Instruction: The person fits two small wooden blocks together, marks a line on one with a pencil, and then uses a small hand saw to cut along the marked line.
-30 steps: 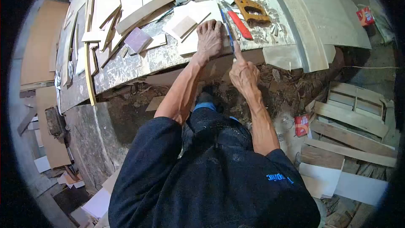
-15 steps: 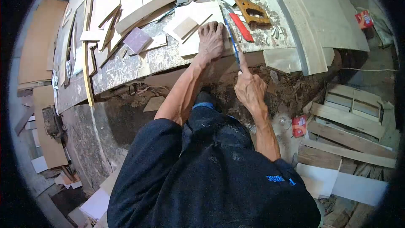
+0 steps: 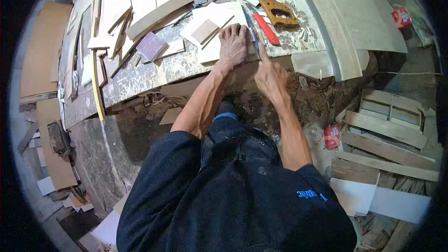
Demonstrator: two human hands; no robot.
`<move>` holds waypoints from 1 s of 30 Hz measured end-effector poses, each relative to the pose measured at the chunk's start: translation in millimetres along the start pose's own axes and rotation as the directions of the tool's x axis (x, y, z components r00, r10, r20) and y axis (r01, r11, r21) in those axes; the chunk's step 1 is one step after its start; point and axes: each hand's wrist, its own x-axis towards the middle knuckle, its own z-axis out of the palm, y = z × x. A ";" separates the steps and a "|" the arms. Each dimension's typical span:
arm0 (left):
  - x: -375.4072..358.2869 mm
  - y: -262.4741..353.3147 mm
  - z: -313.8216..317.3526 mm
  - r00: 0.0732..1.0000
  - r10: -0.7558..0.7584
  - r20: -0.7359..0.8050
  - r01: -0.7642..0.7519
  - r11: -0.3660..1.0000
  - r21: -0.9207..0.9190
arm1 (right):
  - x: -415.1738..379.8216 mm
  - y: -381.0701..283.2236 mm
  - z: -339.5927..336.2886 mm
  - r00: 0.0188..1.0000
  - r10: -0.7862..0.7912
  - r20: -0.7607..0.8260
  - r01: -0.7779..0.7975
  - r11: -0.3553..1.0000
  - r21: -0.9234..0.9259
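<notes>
My left hand (image 3: 233, 44) presses down on a pale wooden board (image 3: 212, 53) at the bench's front edge, its fingers curled. My right hand (image 3: 270, 75) is wrapped round the handle end of a thin blue tool (image 3: 253, 32), with the index finger stretched along it. The tool lies along the board's right edge, pointing away from me. Just right of it is a red-handled tool (image 3: 266, 29). Behind that rests a handsaw with a yellowish wooden handle (image 3: 278, 13). A small square wood piece (image 3: 204, 31) lies on the board, beyond my left hand.
The worn bench (image 3: 135, 80) carries a purple-grey block (image 3: 151, 46), wooden strips and a curved wooden piece (image 3: 170, 10). A long metal-edged panel (image 3: 322, 23) spans the right side. Slatted wooden frames (image 3: 387, 128) and a red packet (image 3: 332, 137) are at lower right.
My right hand has moved slightly forward and left, and the blue tool has shifted with it. My left hand has stayed in place on the board.
</notes>
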 end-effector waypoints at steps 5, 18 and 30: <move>1.9 0.0 5.9 0.995 0.026 -0.095 -0.021 0.999 0.048 | -22.1 -2.6 -10.4 0.999 0.038 -0.013 -0.039 0.999 -0.013; 0.3 -1.1 5.4 1.000 0.009 -0.020 -0.008 0.998 0.066 | -40.9 -9.0 -28.3 0.991 0.111 0.071 -0.112 0.994 0.012; -0.2 -1.3 4.2 0.999 -0.019 0.034 0.019 1.000 0.002 | -37.3 -12.3 -39.1 0.991 0.092 0.096 -0.093 0.996 0.007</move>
